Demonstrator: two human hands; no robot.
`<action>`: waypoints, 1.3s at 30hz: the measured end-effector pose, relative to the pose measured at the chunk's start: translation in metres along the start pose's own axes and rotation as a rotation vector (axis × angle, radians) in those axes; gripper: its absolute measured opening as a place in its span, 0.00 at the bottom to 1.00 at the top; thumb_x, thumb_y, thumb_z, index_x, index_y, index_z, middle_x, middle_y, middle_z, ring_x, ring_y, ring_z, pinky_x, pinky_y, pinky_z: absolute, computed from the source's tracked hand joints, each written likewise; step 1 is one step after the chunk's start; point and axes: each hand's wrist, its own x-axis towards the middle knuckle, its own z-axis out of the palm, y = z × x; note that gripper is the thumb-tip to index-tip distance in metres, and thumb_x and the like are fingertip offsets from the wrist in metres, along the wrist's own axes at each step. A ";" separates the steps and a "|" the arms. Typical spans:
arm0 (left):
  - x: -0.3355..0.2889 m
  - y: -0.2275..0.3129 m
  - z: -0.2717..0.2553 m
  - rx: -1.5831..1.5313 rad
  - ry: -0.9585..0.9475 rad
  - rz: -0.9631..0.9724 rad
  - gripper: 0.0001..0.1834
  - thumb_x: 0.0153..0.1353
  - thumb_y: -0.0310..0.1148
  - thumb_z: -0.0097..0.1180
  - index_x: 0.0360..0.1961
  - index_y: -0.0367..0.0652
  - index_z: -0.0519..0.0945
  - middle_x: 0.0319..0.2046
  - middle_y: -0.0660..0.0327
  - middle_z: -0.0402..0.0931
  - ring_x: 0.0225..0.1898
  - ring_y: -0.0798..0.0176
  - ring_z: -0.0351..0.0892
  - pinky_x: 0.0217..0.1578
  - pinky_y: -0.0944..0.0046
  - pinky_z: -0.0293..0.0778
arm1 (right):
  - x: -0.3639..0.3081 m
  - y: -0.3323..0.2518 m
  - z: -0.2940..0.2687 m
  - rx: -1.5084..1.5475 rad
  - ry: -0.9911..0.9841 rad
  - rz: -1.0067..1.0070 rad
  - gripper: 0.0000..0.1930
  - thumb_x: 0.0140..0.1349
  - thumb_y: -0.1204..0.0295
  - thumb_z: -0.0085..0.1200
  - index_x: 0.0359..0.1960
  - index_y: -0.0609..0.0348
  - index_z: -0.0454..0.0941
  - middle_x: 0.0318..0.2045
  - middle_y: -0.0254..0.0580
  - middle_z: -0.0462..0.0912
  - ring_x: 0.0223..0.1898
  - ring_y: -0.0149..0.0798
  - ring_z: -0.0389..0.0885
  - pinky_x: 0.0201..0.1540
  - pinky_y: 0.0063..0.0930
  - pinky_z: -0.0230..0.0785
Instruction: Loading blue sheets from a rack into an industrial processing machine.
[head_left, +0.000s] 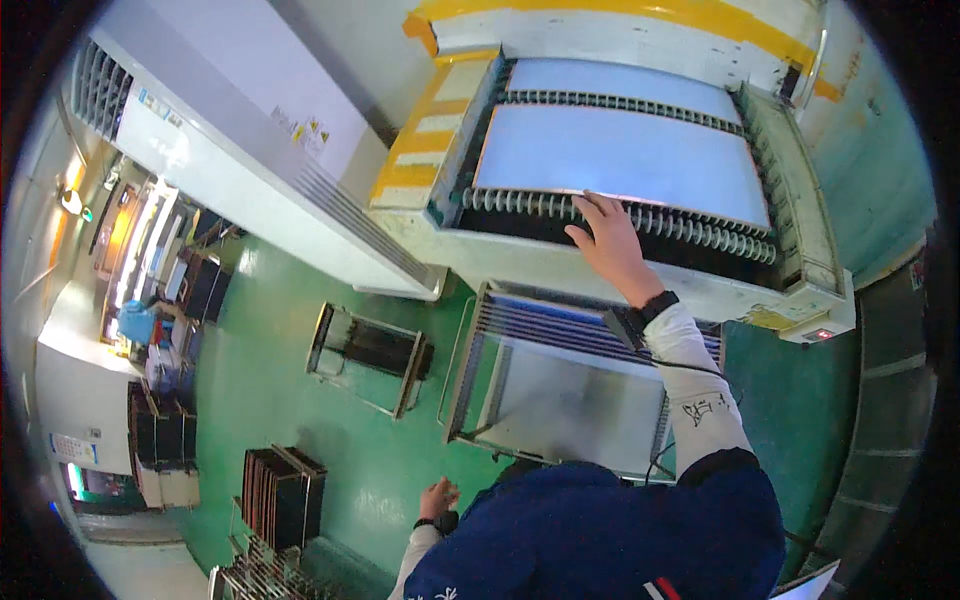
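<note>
My right hand (pixel 607 241) reaches forward over the roller conveyor (pixel 700 233). Its fingers are stretched out, and their tips meet the near edge of a large flat panel (pixel 620 150) with a pale bluish face and thin copper-coloured rim. This panel lies flat on the ribbed rollers, and a second similar panel (pixel 625 84) lies behind it. Low in the picture, beside my body, hangs my left hand (pixel 439 498). The fingers there are curled in, and nothing shows in them.
A slotted metal rack (pixel 462 400) stands between me and the conveyor, with a pale panel (pixel 575 405) in it. Left of it is a low cart frame (pixel 365 358). Stacked dark panels (pixel 283 497) stand at lower left. A white cabinet (pixel 270 160) borders the conveyor.
</note>
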 end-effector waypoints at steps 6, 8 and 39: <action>-0.005 0.010 0.014 -0.002 -0.004 -0.035 0.22 0.60 0.43 0.53 0.45 0.34 0.71 0.37 0.53 0.77 0.31 0.56 0.80 0.27 0.64 0.76 | -0.089 -0.025 0.028 -0.039 -0.097 -0.251 0.19 0.52 0.69 0.56 0.46 0.59 0.73 0.52 0.48 0.70 0.60 0.53 0.58 0.58 0.48 0.54; -0.005 0.009 0.015 0.035 -0.005 -0.018 0.23 0.61 0.44 0.52 0.46 0.34 0.71 0.38 0.53 0.77 0.32 0.57 0.80 0.27 0.66 0.76 | -0.128 -0.021 0.047 -0.031 -0.159 -0.121 0.23 0.50 0.69 0.58 0.49 0.60 0.71 0.56 0.48 0.66 0.61 0.52 0.57 0.59 0.48 0.52; -0.010 0.004 0.011 0.006 0.008 -0.004 0.22 0.60 0.45 0.53 0.45 0.36 0.71 0.37 0.56 0.77 0.33 0.59 0.79 0.27 0.65 0.74 | -0.204 0.012 0.081 -0.239 -0.443 0.072 0.02 0.43 0.77 0.50 0.20 0.57 0.74 0.23 0.49 0.77 0.30 0.53 0.76 0.30 0.44 0.66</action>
